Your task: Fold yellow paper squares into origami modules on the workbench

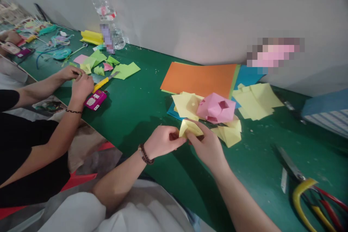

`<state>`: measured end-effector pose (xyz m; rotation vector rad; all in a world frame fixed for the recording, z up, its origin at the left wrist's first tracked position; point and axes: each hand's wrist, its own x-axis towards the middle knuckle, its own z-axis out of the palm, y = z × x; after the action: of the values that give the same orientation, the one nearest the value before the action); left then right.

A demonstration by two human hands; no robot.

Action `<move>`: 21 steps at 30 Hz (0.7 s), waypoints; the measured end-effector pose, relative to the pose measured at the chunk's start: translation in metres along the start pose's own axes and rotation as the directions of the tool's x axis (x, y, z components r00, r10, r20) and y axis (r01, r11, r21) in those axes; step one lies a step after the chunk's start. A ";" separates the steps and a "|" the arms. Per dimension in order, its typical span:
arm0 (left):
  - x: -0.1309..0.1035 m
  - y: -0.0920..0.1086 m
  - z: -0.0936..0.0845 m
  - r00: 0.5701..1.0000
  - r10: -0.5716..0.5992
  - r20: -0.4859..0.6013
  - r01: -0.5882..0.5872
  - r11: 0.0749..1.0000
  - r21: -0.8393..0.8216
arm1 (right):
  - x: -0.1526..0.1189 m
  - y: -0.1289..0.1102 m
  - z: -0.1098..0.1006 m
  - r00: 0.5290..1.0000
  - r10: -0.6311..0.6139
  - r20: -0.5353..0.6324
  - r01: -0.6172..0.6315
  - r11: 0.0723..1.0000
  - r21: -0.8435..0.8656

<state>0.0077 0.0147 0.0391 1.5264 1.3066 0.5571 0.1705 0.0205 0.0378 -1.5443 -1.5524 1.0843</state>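
Observation:
A small folded piece of yellow paper [189, 127] is held between both hands, above the green table's front part. My left hand [163, 140] pinches its lower left edge with thumb and fingers. On the other side, my right hand [208, 143] grips it, with the thumb on its front and the fingers partly hidden behind. Just beyond the hands sits a pink folded paper shape [216, 108] with openings in it. Yellow sheets [186, 105] lie beside it, and folded yellow pieces [230, 133] lie to its right, near my right hand.
Orange paper [201, 79] and more yellow sheets [257, 99] lie farther back. Scissors [300, 177] and red-handled pliers lie at right. At left, a person's hands [81, 81] work near a yellow cutter [100, 84], a magenta box [95, 100] and green papers. A plastic bottle [104, 7] stands by the wall.

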 end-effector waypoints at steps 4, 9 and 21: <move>0.001 -0.001 0.001 1.000 -0.029 0.006 0.029 0.999 -0.041 | 0.000 0.001 0.000 0.999 0.024 0.024 -0.026 0.997 0.073; 0.003 -0.003 0.002 0.996 -0.069 0.054 0.076 0.989 -0.128 | 0.002 0.007 0.001 0.999 0.039 0.031 -0.042 0.991 0.126; 0.005 -0.004 0.005 0.996 -0.055 0.072 0.064 0.988 -0.139 | 0.001 0.002 0.000 0.999 0.037 0.010 -0.037 0.999 -0.026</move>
<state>0.0119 0.0170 0.0320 1.3740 1.2305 0.5438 0.1710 0.0218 0.0363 -1.5929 -1.5555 1.0982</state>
